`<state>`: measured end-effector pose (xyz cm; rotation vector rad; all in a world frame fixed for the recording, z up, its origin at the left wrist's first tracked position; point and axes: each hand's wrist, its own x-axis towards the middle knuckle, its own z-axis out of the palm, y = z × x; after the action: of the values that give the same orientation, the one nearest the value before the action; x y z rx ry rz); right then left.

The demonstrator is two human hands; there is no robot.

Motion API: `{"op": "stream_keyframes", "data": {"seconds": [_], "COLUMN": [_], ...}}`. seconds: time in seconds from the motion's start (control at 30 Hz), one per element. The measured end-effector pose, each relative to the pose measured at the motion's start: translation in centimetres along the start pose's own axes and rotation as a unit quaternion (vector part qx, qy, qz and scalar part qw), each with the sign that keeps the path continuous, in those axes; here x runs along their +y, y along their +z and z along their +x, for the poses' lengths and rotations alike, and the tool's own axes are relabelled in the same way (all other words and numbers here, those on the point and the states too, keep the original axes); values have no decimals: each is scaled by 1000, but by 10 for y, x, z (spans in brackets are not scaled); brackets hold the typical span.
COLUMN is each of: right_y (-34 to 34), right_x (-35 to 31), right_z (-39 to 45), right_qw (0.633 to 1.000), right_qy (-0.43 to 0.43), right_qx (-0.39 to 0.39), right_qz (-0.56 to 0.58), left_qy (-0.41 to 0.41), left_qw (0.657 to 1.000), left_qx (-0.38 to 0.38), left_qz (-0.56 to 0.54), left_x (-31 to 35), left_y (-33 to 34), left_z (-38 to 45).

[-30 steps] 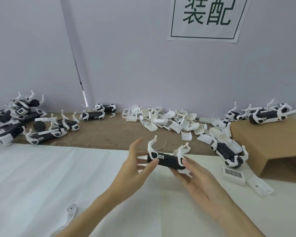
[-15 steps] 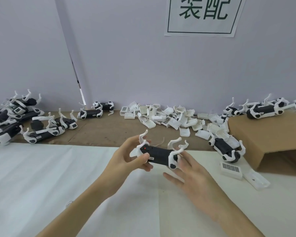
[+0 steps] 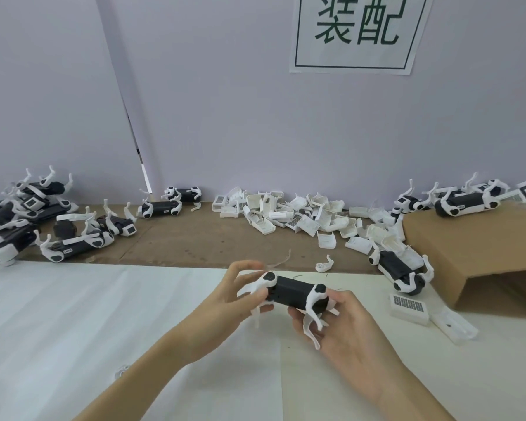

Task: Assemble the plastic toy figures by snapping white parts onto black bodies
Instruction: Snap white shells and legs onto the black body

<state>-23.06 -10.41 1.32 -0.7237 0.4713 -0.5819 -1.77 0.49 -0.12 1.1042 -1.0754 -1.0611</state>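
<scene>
head view: both hands hold one toy figure [image 3: 292, 291] above the white-covered counter [image 3: 73, 314]. left hand [image 3: 225, 302] fingers pinch its left end, right hand [image 3: 340, 326] fingers curl under its right end. loose white parts [image 3: 301, 217] piled behind, well apart.

Hands, two: left hand [image 3: 225, 302] and right hand [image 3: 343, 332], together holding one toy figure [image 3: 295, 294]; assembled figures lying apart in the middle rear, two [image 3: 160, 208] [image 3: 184, 194]; one figure [image 3: 403, 268] before the cardboard box [image 3: 468, 244], one box only; figures on top of the box, at least two [image 3: 465, 203]; left-hand heap of figures [image 3: 28, 214], too tangled to count; pile of white parts [image 3: 304, 214], several dozen, not countable; loose white leg [image 3: 324, 265], one; barcoded white blocks near the box, one [image 3: 409, 305]; wall sign [image 3: 357, 31], one.
</scene>
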Motion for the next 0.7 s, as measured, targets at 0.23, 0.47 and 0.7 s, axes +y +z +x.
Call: {"op": "stream_keyframes", "data": {"seconds": [0.23,0.47,0.7], "right_y": [1,-4,1], "right_x": [4,12,12], "right_z": [2,1,3], "right_qw": [995,956,924], "right_qy": [-37,-136,-214], "right_qx": [-13,15,9], "right_qz": [-96,-259,-316], "left_qy": [-35,22,300], "left_qw": [996,984,752], "left_qx": [65,82,158], "left_qz": [45,158,565], "left_x": [-5,-4,-10], "left_y": [13,19,22], "left_z": [-1,-3,-1]}}
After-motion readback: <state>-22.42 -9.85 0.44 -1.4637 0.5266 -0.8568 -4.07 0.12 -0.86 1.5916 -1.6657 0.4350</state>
